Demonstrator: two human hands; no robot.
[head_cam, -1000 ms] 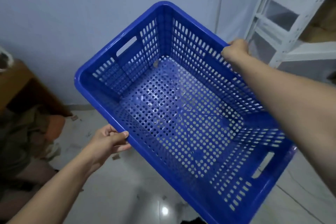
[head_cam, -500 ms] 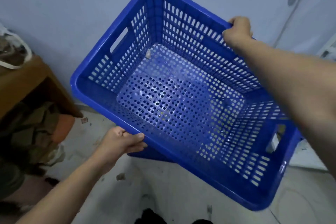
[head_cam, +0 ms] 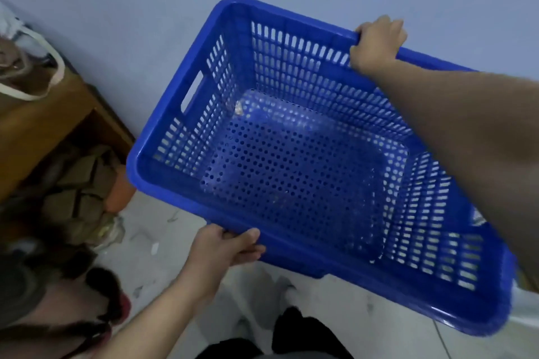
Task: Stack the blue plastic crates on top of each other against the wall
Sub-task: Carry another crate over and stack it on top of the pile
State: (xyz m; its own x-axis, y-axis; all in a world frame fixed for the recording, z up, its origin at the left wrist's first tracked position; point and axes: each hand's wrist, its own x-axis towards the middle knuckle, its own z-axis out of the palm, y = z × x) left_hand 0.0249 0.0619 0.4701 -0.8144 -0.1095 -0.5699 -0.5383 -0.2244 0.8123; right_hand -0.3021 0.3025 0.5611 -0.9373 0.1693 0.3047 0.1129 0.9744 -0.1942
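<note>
I hold an empty blue perforated crate (head_cam: 291,172) in the air with both hands, tilted, close to the pale wall (head_cam: 145,9). My left hand (head_cam: 230,245) grips its near long rim. My right hand (head_cam: 376,44) grips the far long rim. Under the held crate, part of a second blue crate (head_cam: 294,267) shows on the floor by the wall; most of it is hidden.
A brown wooden table (head_cam: 38,131) with a cloth bag (head_cam: 26,67) stands at the left against the wall. Cardboard pieces and clutter (head_cam: 78,183) lie under it. The white tiled floor (head_cam: 175,242) lies below, and my dark shoes (head_cam: 303,332) show at the bottom edge.
The crate has moved toward the wall and down, and its tilt has eased. The view has swung left, so the white shelf is gone. Both hands keep their grip.
</note>
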